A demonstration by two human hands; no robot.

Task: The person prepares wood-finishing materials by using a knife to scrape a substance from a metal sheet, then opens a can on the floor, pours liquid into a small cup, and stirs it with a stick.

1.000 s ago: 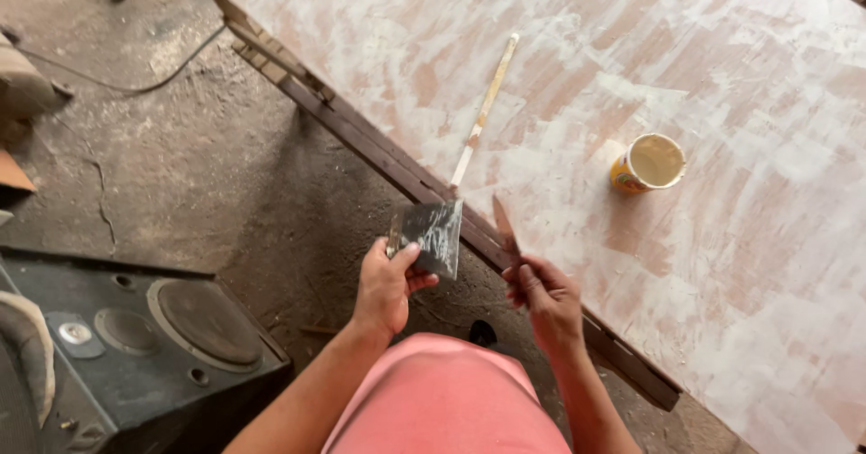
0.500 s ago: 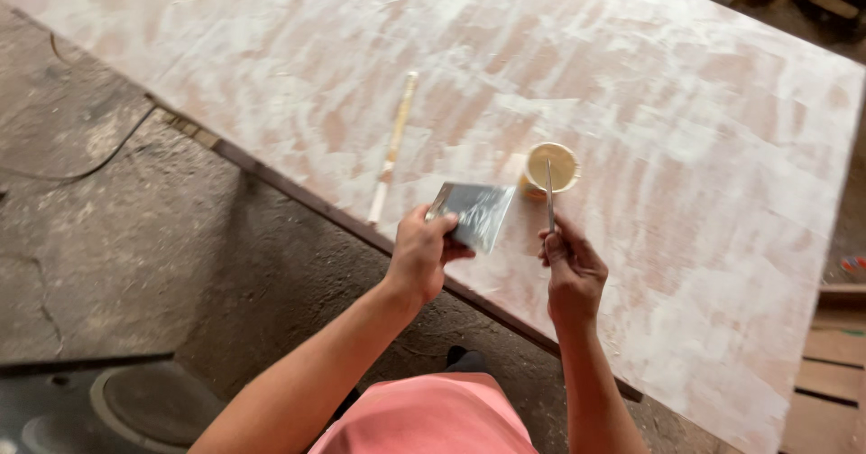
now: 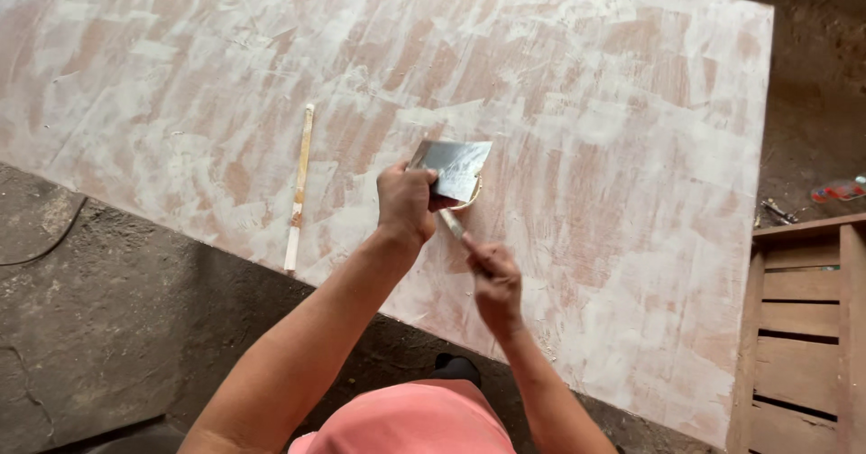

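Observation:
My left hand (image 3: 406,203) grips a flat metal scraper blade (image 3: 456,167), held tilted over a small round tin (image 3: 471,198) that the blade mostly hides. My right hand (image 3: 492,278) holds a narrow putty knife (image 3: 451,224) whose tip points up under the blade toward the tin. Both hands hover above a large wooden board (image 3: 586,147) smeared with white filler.
A long thin stick (image 3: 299,188) caked with filler lies on the board to the left of my hands. A wooden slatted frame (image 3: 803,328) stands at the right edge. Small tools (image 3: 834,192) lie on the dirt floor beyond it. Dark ground lies along the board's near edge.
My view has swung right and closer to the board. Both hands have moved from its near edge over to the tin, and the blade now covers the tin.

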